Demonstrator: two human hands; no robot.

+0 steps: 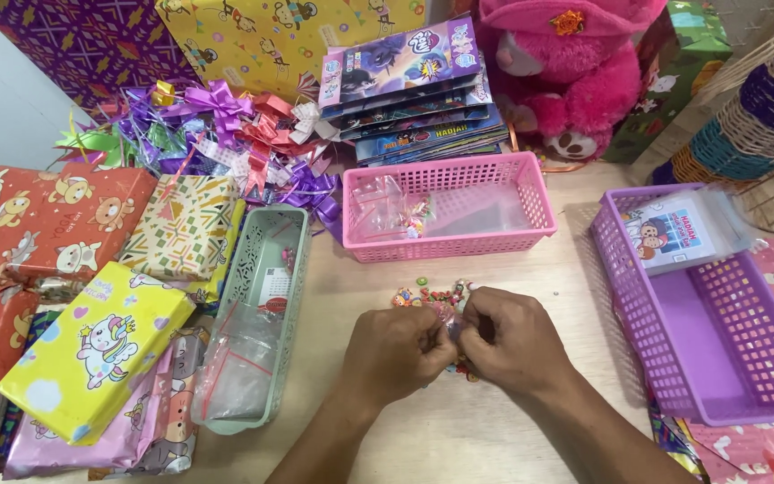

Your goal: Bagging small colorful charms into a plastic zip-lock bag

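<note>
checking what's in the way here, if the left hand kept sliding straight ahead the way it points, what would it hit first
The left hand points up and right, toward the small colourful trinkets on the table just beyond its fingers, so it would likely meet those first. Past them stands the pink basket. Depth is hard to judge from this one view.

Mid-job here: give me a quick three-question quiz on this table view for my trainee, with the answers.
1. True or false: the pink basket stands farther from the person than the hands.
2. Multiple choice: the small colourful beads lie (A) in the purple basket, (B) on the wooden table just beyond the hands, (C) on the yellow wrapped gift.
3. What lies in the long green tray?

Key:
1. True.
2. B.
3. Clear little zip bags. The left hand and right hand meet over a small clear bag, pinching it with the fingers.
</note>
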